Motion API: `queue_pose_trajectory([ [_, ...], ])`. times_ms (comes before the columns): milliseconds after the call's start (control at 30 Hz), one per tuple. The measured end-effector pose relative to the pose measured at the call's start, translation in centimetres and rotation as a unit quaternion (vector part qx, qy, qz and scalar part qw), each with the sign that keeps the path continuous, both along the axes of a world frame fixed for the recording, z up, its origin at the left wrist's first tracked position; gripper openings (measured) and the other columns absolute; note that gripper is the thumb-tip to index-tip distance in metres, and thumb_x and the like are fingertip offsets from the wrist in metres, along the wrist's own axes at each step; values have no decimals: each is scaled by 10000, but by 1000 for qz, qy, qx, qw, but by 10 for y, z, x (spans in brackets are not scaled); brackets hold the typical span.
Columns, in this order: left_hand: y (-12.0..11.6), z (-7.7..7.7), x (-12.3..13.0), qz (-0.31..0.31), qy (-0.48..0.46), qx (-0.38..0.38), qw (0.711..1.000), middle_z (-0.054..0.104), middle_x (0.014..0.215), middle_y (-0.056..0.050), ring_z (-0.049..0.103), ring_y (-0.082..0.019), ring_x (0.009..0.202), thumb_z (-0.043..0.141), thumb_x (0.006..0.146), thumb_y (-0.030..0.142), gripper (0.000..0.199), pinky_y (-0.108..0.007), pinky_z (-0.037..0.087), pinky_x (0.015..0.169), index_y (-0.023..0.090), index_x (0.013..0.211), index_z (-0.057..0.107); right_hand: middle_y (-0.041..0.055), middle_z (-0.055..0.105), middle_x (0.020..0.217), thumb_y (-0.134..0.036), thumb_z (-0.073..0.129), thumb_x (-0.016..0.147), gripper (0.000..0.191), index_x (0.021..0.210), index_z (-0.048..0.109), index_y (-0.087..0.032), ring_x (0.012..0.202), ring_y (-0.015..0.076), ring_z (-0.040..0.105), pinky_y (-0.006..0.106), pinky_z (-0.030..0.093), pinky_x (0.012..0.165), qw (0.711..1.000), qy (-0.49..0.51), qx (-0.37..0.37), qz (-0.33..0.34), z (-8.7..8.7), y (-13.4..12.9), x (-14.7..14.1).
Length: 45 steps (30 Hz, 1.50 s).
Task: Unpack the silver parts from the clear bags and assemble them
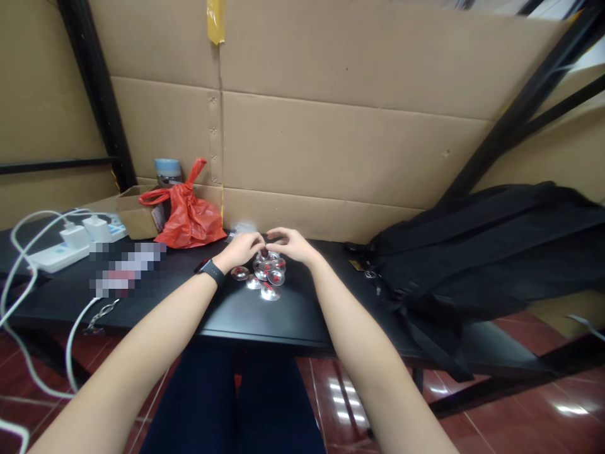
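A person's two bare hands meet over a cluster of shiny, round metal discs (270, 291) with red markings, just below the center of the frame, on a black table (288, 318). The left hand (242, 249), a dark watch (212, 271) at its wrist, bends its fingers in at the top of the cluster; the right hand (295, 244) arches from the other side, thumb and fingers parted. Whether either grips a disc cannot be told.

The smooth tabletop reflects light near its front edge. A clear plastic wrapper (244, 227) lies behind the left hand. At center left, a knotted red plastic bag (193, 221) sits against an open cardboard box (135, 214), a blue-lidded container (168, 169) behind them. Farther left, a white power strip (51, 255) holds plugs, with white cables (16, 243) looping past the edge of the frame; a pixelated item lies nearby. A black backpack (486, 252) slumps at right.

Creased cardboard panels (331, 145) wall the background, yellow tape (216, 22) at the top, between dark frame posts (92, 82) at upper left and right. Glossy red floor tiles (515, 384) show below.
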<state>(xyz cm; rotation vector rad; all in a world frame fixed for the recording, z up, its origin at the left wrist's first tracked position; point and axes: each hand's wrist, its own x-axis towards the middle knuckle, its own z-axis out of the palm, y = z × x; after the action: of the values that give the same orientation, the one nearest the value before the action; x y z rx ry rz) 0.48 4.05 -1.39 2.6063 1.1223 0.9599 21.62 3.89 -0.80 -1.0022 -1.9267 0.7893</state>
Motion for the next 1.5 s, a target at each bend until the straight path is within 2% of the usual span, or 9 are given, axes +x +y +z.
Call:
queue_pose_trajectory([
  [67,1,1,-1,-1,-78,-29,997,749,944,-56,683,-201,858,540,939,326,212,-290,510,802,180,926,694,98,714,1179,-359,834,698,512,1153,669,-192,869,193,715,339,588,803,998,41,-23,45,2,-7,-13],
  [200,4,4,-2,-43,-160,-73,984,749,967,-69,686,-200,873,566,920,418,286,-297,528,822,159,927,686,86,723,1130,-362,833,691,466,1091,674,-182,967,208,702,339,576,861,995,85,-15,42,6,-16,-27],
  [433,9,10,-10,-86,-168,-83,979,747,954,-91,681,-204,875,559,910,478,371,-311,523,832,135,917,700,69,720,1117,-427,825,705,460,1087,690,-208,923,199,702,363,579,867,987,126,-54,79,8,-15,-17],
  [533,15,8,-22,-26,-77,-46,996,755,919,-67,683,-205,853,578,892,420,289,-288,505,808,167,887,716,74,718,1099,-423,828,694,492,1106,681,-199,840,177,694,333,579,784,995,95,-35,26,7,-7,-10],
  [700,30,-6,-50,21,54,-48,997,763,844,-31,685,-178,759,612,839,362,193,-229,471,698,206,830,727,67,736,940,-302,862,640,384,965,717,-161,785,168,669,310,545,783,980,-96,51,-166,-4,13,25],
  [867,39,-13,-59,9,87,-76,993,770,805,-18,686,-167,724,646,786,341,161,-216,459,685,213,779,744,66,747,864,-280,889,611,334,878,734,-153,819,193,686,288,526,769,950,-220,0,-222,-22,26,59],
  [1033,27,4,-57,-31,71,-116,990,780,837,-24,693,-168,736,643,798,385,233,-217,460,677,203,842,781,60,764,877,-275,888,620,296,856,748,-163,844,190,701,268,519,784,950,-233,-26,-205,-30,31,67],
  [1267,13,23,-63,-121,138,-280,942,765,693,2,672,-162,611,821,630,396,183,-225,450,591,239,725,810,84,774,930,-264,797,738,174,883,769,-172,860,203,706,297,520,818,946,-246,-6,-210,-22,27,59],
  [1500,10,25,-57,-134,65,-206,967,773,745,-18,681,-165,658,743,716,343,168,-222,473,635,209,789,812,56,756,957,-365,785,753,302,993,746,-186,858,183,679,295,509,783,989,-121,68,-53,2,-2,-1],
])
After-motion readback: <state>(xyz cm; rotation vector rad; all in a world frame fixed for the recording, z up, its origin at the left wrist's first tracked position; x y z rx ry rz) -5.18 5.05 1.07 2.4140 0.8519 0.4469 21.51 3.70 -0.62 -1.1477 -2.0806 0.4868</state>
